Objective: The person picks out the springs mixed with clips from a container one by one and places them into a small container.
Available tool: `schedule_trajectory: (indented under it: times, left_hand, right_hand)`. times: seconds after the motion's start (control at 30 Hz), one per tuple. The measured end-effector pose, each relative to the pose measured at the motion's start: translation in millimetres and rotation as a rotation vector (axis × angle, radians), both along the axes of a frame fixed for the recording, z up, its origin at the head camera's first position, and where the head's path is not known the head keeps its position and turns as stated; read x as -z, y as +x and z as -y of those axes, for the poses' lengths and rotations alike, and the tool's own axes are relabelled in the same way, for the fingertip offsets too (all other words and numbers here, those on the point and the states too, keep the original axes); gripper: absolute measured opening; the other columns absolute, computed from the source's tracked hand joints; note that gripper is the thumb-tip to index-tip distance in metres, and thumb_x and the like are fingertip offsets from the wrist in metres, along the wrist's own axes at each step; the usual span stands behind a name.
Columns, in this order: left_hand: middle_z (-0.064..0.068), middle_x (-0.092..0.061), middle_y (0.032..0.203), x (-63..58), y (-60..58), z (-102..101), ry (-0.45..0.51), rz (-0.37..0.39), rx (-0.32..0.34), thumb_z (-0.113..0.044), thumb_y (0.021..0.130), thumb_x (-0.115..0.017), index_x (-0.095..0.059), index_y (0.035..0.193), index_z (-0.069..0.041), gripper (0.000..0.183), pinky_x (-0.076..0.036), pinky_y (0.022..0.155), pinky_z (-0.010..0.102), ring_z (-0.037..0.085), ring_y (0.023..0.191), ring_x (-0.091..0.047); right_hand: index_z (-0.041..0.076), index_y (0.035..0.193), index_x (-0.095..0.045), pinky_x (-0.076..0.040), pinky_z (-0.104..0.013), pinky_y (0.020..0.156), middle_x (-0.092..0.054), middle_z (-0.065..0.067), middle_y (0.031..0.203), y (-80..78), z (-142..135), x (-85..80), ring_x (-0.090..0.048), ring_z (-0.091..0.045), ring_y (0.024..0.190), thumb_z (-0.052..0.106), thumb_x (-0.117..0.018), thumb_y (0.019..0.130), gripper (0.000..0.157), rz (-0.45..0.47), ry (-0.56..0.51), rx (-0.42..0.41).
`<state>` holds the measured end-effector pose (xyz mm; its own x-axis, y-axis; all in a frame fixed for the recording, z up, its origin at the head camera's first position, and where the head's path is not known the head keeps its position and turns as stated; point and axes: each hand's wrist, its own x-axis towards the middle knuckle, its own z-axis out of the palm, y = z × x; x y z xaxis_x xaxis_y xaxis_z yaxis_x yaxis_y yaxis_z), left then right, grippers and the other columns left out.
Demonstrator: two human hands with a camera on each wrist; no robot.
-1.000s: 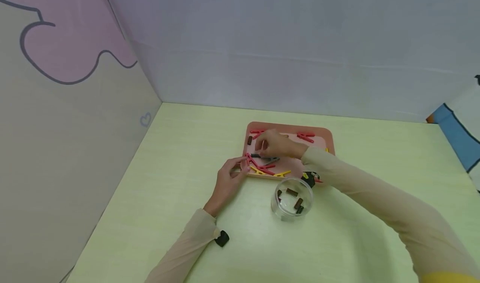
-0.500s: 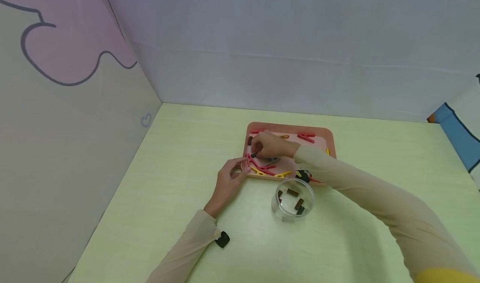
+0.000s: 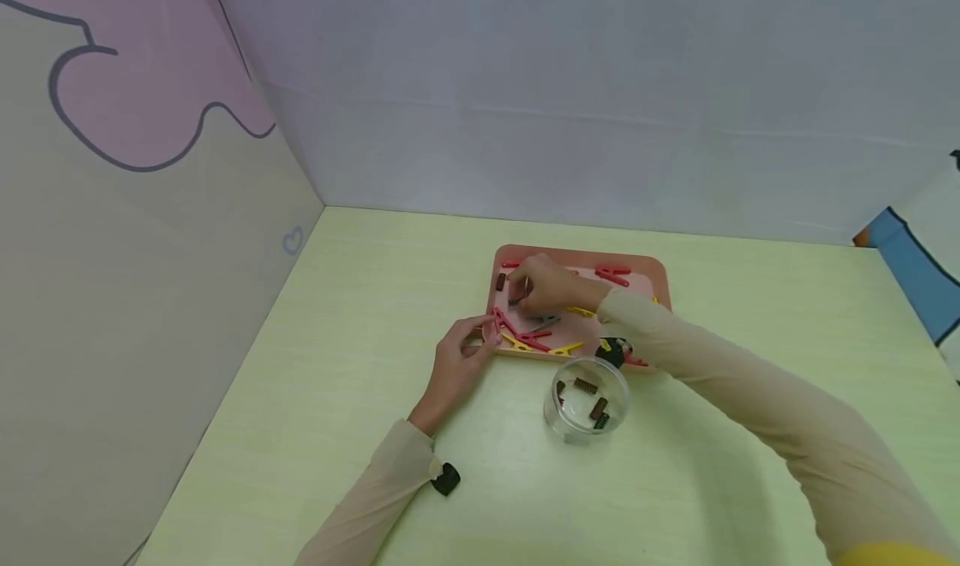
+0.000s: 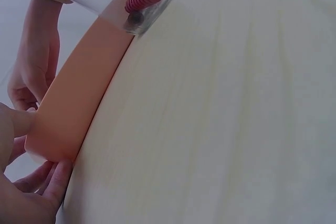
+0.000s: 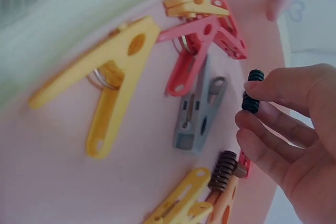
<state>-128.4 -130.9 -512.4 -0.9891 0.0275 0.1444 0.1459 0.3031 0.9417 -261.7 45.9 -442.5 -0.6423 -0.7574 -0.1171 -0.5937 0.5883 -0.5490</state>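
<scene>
Two grips at once: pinching a dark spring [image 5: 251, 103] with the right hand [image 3: 551, 287], over the pink tray [image 3: 660, 278] and its red, yellow and grey clips [image 5: 199, 98]; clasping the near left corner with the left hand [image 3: 457, 356], near a clear tub [image 3: 558, 421] of springs [image 3: 585, 386].

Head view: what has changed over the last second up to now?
The right hand now pinches the dark spring, which sits slightly up and right in the picture from where it lay in the tray. The left hand stays at the tray's corner; the jar stays put.
</scene>
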Motion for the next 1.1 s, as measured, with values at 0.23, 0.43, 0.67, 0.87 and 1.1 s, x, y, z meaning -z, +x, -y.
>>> schedule_trajectory:
  times: [0.23, 0.43, 0.67, 0.87, 1.1]
  left_hand:
    - [0.004, -0.056, 0.121, 3.1, -2.7, 1, -0.035, -0.001, -0.002, -0.028, 0.091, -0.064, -0.06, 0.124, -0.013, 0.037, -0.052, 0.085, 0.032, 0.015, 0.103, -0.057]
    - [0.005, -0.056, 0.122, 3.4, -4.6, 2, -0.039, -0.006, 0.003, -0.028, 0.092, -0.064, -0.06, 0.124, -0.012, 0.037, -0.052, 0.085, 0.033, 0.015, 0.105, -0.056]
    - [0.004, -0.056, 0.122, 2.8, -6.4, 3, -0.028, -0.003, 0.006, -0.026, 0.091, -0.064, -0.06, 0.124, -0.012, 0.036, -0.052, 0.086, 0.033, 0.015, 0.104, -0.056]
    - [0.003, -0.056, 0.121, 3.9, -7.5, 4, -0.025, -0.011, 0.01, -0.027, 0.091, -0.064, -0.06, 0.125, -0.012, 0.037, -0.052, 0.085, 0.032, 0.015, 0.104, -0.056]
    - [0.005, -0.057, 0.121, -0.7, -6.6, 4, -0.016, -0.032, 0.012, -0.025, 0.092, -0.064, -0.061, 0.124, -0.011, 0.036, -0.052, 0.085, 0.035, 0.017, 0.105, -0.056]
  right_hand:
    - [0.007, 0.086, -0.07, -0.054, -0.029, 0.069, -0.065, -0.001, 0.084, 0.6, -12, -9.7, -0.06, -0.015, 0.076, 0.005, -0.069, 0.082, 0.005, -0.018, -0.038, 0.003]
    - [0.006, 0.085, -0.069, -0.055, -0.031, 0.07, -0.066, -0.002, 0.083, 4.1, -24, -16.6, -0.063, -0.015, 0.077, 0.004, -0.071, 0.081, 0.005, -0.052, -0.081, 0.003]
    - [0.006, 0.084, -0.069, -0.054, -0.03, 0.068, -0.065, -0.001, 0.082, 8.4, -35, -20.1, -0.061, -0.014, 0.074, 0.003, -0.071, 0.08, 0.006, -0.052, -0.119, 0.028]
    - [0.006, 0.086, -0.07, -0.054, -0.032, 0.069, -0.066, -0.002, 0.082, 13.8, -45, -23.1, -0.061, -0.014, 0.074, 0.002, -0.071, 0.08, 0.007, -0.037, -0.142, 0.049]
    - [0.006, 0.089, -0.071, -0.052, -0.033, 0.066, -0.065, -0.001, 0.082, 23.5, -59, -29.7, -0.059, -0.015, 0.073, 0.003, -0.071, 0.08, 0.009, -0.022, -0.17, 0.09]
